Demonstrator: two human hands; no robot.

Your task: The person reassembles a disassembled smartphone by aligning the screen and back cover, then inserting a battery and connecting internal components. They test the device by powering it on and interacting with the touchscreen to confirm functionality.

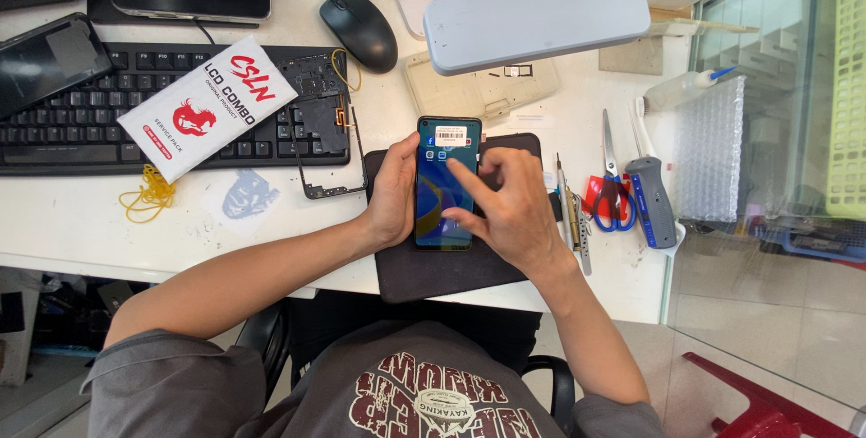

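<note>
My left hand [392, 193] grips the left edge of a lit smartphone [444, 160], holding it above a dark work mat [424, 271]. The screen shows a blue picture and small icons, with a white barcode sticker near its top. My right hand [510, 203] rests over the phone's right side, index finger touching the screen near the middle and thumb at its lower part. Left of the phone lies a black phone frame with circuit parts [323, 122] on the keyboard's right end.
A black keyboard [81, 122] carries a white and red package [206, 104]. A mouse [359, 27], another phone [50, 59], a grey lamp head [537, 18], a clear tray [478, 86], tweezers [577, 221], red-handled scissors [613, 194], a grey tool [651, 199] and yellow rubber bands [149, 194] surround the mat.
</note>
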